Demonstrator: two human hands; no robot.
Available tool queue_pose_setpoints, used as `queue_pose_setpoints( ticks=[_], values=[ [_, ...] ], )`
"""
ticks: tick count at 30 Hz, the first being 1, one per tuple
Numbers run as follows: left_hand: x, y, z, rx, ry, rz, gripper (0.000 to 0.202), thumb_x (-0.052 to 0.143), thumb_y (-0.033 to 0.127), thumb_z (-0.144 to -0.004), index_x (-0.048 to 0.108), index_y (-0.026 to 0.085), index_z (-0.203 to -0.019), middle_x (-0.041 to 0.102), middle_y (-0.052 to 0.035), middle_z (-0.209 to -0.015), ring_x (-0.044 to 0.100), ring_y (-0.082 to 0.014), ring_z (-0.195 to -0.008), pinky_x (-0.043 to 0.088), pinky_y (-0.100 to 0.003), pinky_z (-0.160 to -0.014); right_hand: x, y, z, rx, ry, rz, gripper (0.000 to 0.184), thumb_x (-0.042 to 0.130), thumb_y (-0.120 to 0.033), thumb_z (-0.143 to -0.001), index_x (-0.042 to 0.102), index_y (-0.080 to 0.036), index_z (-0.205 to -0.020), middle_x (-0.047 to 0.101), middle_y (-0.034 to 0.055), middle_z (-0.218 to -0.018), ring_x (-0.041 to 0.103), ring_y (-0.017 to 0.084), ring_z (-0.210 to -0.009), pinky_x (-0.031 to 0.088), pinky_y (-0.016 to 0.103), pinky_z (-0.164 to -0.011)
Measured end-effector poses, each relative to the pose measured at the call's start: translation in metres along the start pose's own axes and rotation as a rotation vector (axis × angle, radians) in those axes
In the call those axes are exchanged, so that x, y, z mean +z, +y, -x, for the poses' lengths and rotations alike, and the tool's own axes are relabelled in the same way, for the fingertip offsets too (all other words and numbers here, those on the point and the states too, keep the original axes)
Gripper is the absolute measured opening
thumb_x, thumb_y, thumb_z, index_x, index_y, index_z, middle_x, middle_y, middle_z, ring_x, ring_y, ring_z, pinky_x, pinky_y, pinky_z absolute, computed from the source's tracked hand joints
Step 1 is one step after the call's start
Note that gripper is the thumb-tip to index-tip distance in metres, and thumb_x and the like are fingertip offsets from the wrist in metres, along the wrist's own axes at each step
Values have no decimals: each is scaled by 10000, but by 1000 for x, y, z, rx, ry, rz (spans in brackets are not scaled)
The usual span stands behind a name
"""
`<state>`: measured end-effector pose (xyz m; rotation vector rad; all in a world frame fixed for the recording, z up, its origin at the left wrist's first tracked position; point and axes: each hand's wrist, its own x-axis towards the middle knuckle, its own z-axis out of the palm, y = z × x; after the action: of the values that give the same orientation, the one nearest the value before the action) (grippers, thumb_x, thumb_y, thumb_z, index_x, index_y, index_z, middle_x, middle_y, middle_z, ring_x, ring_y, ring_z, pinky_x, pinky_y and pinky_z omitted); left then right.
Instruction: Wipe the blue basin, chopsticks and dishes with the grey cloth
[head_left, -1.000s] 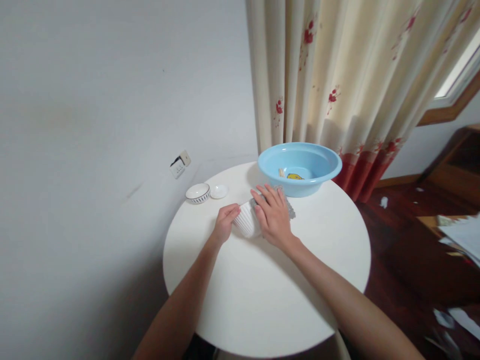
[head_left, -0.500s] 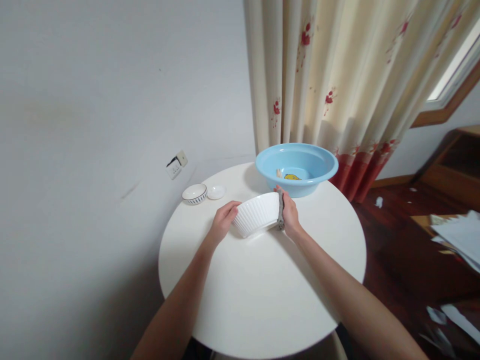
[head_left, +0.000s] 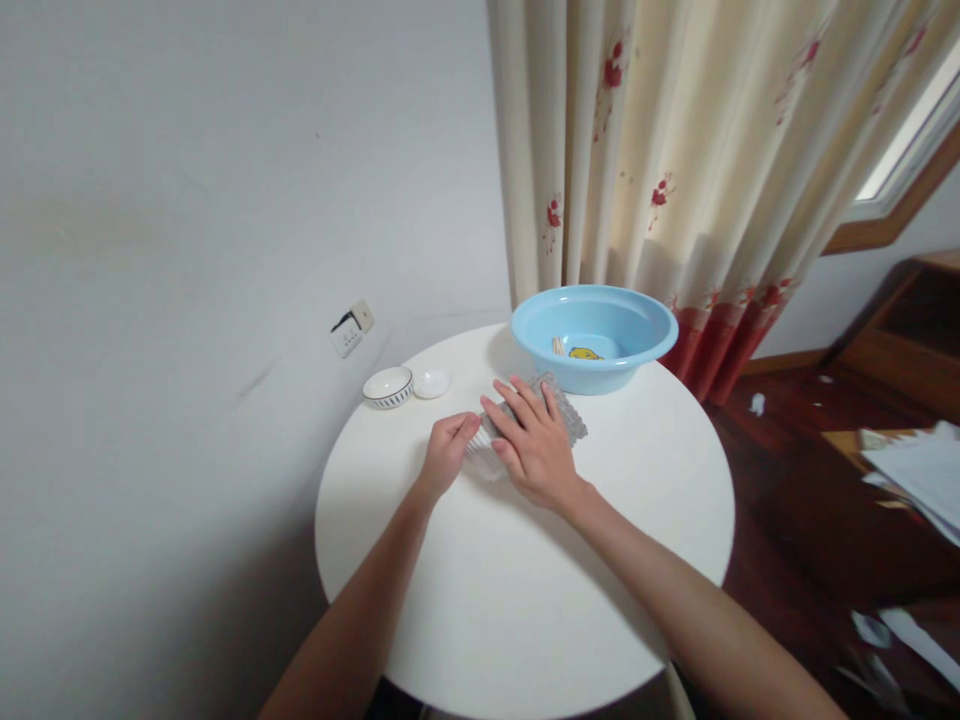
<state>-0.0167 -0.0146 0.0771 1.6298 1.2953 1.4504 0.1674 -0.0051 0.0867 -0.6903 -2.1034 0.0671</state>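
A white ribbed bowl is held tilted over the round table, mostly covered by my right hand and a grey cloth. My left hand grips the bowl's left rim, thumb and fingers closed on it. My right hand lies flat with fingers spread, pressing the cloth against the bowl's outer side. The cloth sticks out past the fingers at the top and right.
On the white table, a patterned bowl and a small white dish stand at the back left. A blue basin with chopsticks inside stands behind my hands. Wall at left, curtain behind.
My right hand has moved from the bowl's right edge leftward across its outer side, taking the cloth along and spreading its fingers. My left hand keeps its grip on the rim.
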Motion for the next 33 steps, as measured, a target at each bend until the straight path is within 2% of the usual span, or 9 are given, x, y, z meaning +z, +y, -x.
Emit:
queue_pose_setpoints(
  ticks=[4, 10, 13, 15, 20, 22, 26, 30, 33],
  values=[
    [-6, -15, -1, -71, -1, 111, 461, 579, 523, -852, 446, 178, -576, 374, 24, -568, 314, -117, -564, 240, -267, -540, 6, 16, 0, 131, 110, -126, 471, 312, -339, -1030, 427, -287, -1484, 420, 27, -1540, 284, 219, -1467, 115, 517, -1227],
    [-9, -36, -2, -76, 52, 252, 483, 634, 534, -806, 420, 184, -551, 327, 35, -551, 295, -114, -553, 230, -268, -541, 31, 63, 6, 594, 363, -675, 580, 345, -525, -987, 506, -188, -1430, 480, 95, -1493, 415, 210, -1396, 250, 437, -1201],
    [-10, -34, -4, -73, 18, 206, 517, 629, 602, -788, 448, 181, -549, 357, 28, -545, 317, -119, -552, 243, -268, -540, 40, 77, 8, 818, 426, -880, 611, 432, -580, -921, 561, -197, -1380, 524, 74, -1456, 463, 224, -1362, 268, 449, -1190],
    [-11, -26, -5, -73, -41, 123, 530, 620, 634, -786, 484, 173, -563, 403, 18, -556, 346, -124, -557, 260, -265, -545, 43, 81, 9, 866, 452, -932, 594, 473, -588, -892, 606, -211, -1332, 562, 53, -1421, 488, 227, -1340, 274, 454, -1187],
    [-10, 6, 0, 18, -65, -33, 376, 606, 523, -851, 641, 155, -781, 595, -27, -731, 521, -178, -722, 384, -265, -663, 43, 74, 9, 833, 452, -913, 581, 480, -611, -892, 645, -213, -1282, 598, 55, -1382, 506, 223, -1321, 281, 443, -1183],
    [-7, 12, 4, 36, -69, -55, 345, 570, 484, -883, 649, 156, -811, 609, -27, -752, 536, -178, -736, 392, -259, -669, 40, 67, 9, 781, 433, -866, 606, 432, -612, -924, 611, -194, -1325, 570, 78, -1411, 488, 219, -1337, 283, 437, -1183],
    [-3, 9, 8, 7, -73, -89, 428, 557, 504, -880, 549, 162, -622, 460, 13, -580, 419, -131, -581, 309, -248, -547, 27, 44, 11, 506, 360, -600, 544, 327, -504, -1007, 516, -205, -1420, 500, 83, -1477, 422, 206, -1386, 260, 441, -1197],
    [-7, -2, 4, -7, -71, -101, 445, 651, 535, -801, 570, 145, -601, 472, 9, -575, 407, -121, -574, 296, -245, -542, 12, 18, 8, 174, 174, -242, 479, 347, -360, -1013, 440, -285, -1477, 436, 20, -1528, 291, 224, -1463, 112, 515, -1231],
    [-10, -8, 2, -19, -60, -45, 450, 666, 535, -788, 579, 140, -591, 472, 6, -565, 395, -115, -561, 289, -247, -531, 9, 13, 4, 119, 123, -169, 474, 353, -329, -1009, 439, -308, -1475, 432, 0, -1531, 276, 225, -1470, 84, 529, -1231]
  ],
)
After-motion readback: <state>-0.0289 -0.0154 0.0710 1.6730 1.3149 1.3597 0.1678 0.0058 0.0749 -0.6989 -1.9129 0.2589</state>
